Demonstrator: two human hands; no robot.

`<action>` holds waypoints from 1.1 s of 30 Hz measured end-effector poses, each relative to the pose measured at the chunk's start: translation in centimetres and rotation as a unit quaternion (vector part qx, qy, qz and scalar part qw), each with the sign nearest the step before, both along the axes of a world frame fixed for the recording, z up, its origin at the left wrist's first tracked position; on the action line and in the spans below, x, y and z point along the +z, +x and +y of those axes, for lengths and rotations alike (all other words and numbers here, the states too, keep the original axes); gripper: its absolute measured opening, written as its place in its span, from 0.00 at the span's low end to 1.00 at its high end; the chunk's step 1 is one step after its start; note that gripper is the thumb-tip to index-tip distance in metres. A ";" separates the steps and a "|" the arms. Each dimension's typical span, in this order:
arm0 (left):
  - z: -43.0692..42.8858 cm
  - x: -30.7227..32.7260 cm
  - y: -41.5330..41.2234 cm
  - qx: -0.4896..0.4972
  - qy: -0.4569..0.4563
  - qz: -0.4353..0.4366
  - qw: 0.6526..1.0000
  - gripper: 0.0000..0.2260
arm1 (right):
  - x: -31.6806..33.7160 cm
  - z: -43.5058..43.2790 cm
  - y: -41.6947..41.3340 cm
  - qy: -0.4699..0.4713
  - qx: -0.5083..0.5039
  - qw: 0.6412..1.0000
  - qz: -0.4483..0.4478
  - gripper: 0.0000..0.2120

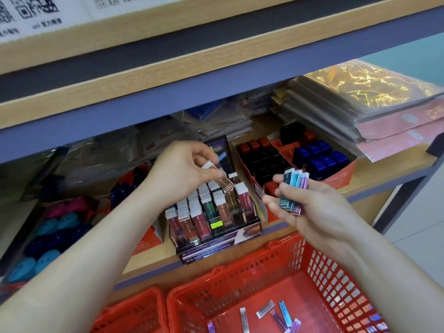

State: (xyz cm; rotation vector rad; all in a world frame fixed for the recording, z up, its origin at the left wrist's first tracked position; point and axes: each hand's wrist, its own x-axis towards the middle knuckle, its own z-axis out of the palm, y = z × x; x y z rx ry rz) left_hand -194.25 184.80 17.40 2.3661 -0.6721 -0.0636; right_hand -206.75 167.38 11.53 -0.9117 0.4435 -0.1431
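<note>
Pinches one slim eraser (219, 175) between the curled thumb and fingertips of the left hand (182, 169), tilted, white cap up and to the left, just above the back rows of the display box (206, 251); grips in the right hand (314, 210) a small bundle of erasers (294, 192), teal, blue and purple, side by side, with fingers curled round from below and the thumb pressed on the front one; holds that bundle to the right of the display box, about level with its top and apart from the left hand; faces, inside the display box, tight upright rows of more erasers in red, brown and green sleeves with white caps, plus one bright green sticker near the front; reaches over a wooden shelf (389, 169) with the box at its front edge; sees behind the box a cardboard tray (341, 176) of dark blue and red blocks, and further right a stack of flat packs (360, 92) with a gold marbled one on top; has below the right forearm a red basket (240, 272) with several loose erasers (284, 313) flat on its floor; has a second red basket (134, 308) just beside it on the left.
</note>
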 end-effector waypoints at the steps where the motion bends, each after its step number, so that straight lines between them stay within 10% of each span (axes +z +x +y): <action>1: 0.0 -0.3 0.0 -0.003 0.003 0.004 1.000 0.05 | 0.0 0.1 0.0 -0.004 0.002 1.000 0.000 0.10; 24: 0.9 0.1 -1.5 -0.045 0.038 -0.026 0.998 0.04 | -0.4 0.8 -0.2 -0.100 0.047 0.994 0.028 0.07; 33: 1.1 -2.2 -2.2 -0.074 0.171 -0.174 0.967 0.09 | -0.3 1.0 -0.4 -0.114 0.052 0.991 0.036 0.06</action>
